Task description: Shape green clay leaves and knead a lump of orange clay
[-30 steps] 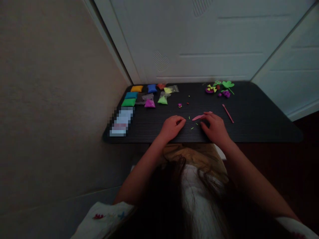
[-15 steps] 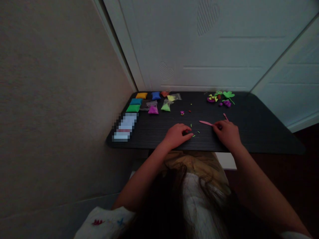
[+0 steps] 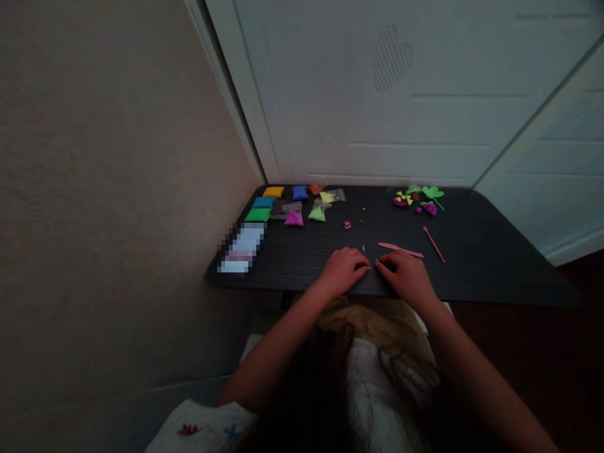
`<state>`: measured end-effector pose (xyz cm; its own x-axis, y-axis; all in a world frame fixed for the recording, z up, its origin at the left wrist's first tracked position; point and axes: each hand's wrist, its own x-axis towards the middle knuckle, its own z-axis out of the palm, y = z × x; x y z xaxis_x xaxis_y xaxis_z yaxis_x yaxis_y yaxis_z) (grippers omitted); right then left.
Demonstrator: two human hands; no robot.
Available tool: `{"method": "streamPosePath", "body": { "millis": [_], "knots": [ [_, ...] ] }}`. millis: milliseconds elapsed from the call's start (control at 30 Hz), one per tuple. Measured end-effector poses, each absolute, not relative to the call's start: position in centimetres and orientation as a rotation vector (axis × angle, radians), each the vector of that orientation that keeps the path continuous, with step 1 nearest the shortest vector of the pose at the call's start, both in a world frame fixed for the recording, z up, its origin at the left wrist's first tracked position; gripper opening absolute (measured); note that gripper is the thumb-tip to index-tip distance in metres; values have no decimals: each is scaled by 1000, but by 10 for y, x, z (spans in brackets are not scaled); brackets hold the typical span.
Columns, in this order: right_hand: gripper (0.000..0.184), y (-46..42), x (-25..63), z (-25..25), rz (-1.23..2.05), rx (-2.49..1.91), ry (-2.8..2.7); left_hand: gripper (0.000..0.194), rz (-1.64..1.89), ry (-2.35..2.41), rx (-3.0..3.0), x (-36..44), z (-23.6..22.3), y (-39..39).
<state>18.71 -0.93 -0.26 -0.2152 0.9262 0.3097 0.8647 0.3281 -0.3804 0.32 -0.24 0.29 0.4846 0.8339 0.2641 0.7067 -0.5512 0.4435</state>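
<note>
My left hand [image 3: 343,269] and my right hand [image 3: 406,273] rest on the near edge of the black table [image 3: 495,264], fingertips almost meeting. Both have curled, pinching fingers around tiny green clay bits [image 3: 370,266]; the light is too dim to tell which hand holds them. A flat pink modelling tool [image 3: 400,249] lies just beyond my right hand, untouched. A thin pink stick [image 3: 434,244] lies to its right.
Small bags of coloured clay [image 3: 292,206] sit at the back left, next to a blurred card [image 3: 240,249]. Finished clay shapes, green and purple [image 3: 419,197], stand at the back right. A tiny purple clay flower [image 3: 347,224] lies mid-table. White door panels rise behind.
My right hand let go of the flat pink tool and moved left to meet my left hand over the green bits. The camera tilted, shifting the table lower in view.
</note>
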Motion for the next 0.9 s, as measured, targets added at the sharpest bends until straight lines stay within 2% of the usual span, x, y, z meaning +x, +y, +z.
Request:
{"method": "streamPosePath", "body": {
  "millis": [500, 667, 900],
  "knots": [
    [23, -13, 187, -4, 178, -1489, -2100, 25, 711, 1281, 2456, 2, 2, -4],
    [33, -32, 184, -1, -29, -1441, -2341, 26, 888, 1317, 2278, 1, 0, -3],
    [41, -44, 176, 5, -190, -1429, -2511, 24, 898, 1323, 2270, 0, 1, -4]
  ]
}}
